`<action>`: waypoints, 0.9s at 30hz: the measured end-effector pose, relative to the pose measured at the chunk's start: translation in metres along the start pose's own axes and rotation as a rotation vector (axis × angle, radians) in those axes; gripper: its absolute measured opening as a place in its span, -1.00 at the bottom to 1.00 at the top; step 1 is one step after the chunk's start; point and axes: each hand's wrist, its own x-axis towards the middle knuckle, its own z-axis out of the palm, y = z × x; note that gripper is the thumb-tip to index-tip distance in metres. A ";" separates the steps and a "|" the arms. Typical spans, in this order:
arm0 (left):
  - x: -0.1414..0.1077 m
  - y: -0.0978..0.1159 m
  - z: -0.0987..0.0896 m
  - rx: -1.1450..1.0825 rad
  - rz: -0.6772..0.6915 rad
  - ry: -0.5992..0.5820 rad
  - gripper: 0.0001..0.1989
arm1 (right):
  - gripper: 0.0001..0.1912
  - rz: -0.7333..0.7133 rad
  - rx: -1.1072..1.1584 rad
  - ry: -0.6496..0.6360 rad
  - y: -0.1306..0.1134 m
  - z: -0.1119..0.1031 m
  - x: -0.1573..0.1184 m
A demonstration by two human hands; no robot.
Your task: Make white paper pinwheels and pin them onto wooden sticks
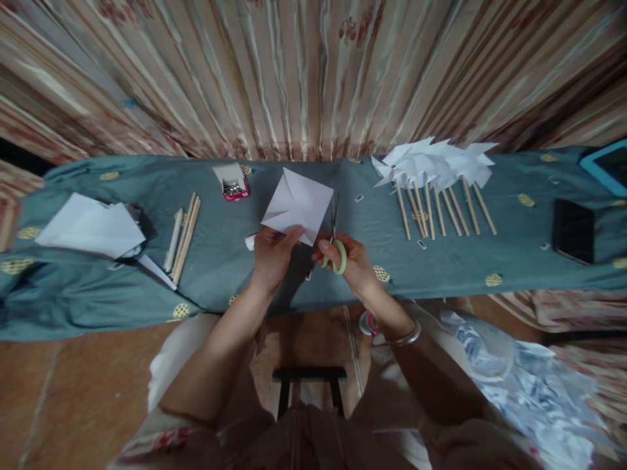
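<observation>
My left hand [275,254] grips a square of white paper [304,202] at its lower edge, thumb on top. Slits run in from some of the paper's corners toward its middle. In my right hand [350,261] is a pair of scissors [338,256] with light green handles. Their blades point up and away from me, just beside the paper's right corner. Whether the blades touch the paper I cannot tell. A small white object [251,242] lies by my left hand, partly hidden by it.
Paper pinwheels [435,163] on wooden sticks lie to the right, near a dark phone [573,230] and a blue-edged tablet [610,166]. Leftward are an open box of pins [234,186], loose sticks [187,238] and stacked white paper [93,225]. A plastic bag of scraps [529,385] sits below right.
</observation>
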 end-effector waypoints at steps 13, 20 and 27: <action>0.014 0.005 -0.008 -0.042 0.022 0.076 -0.89 | -0.60 0.053 -0.162 -0.307 0.020 -0.002 -0.021; 0.008 0.004 -0.004 -0.026 0.014 0.054 -0.95 | -0.64 0.043 -0.178 -0.313 0.016 -0.001 -0.017; 0.006 0.005 -0.003 0.035 0.007 0.061 -0.90 | -0.64 0.029 -0.149 -0.300 0.015 -0.002 -0.015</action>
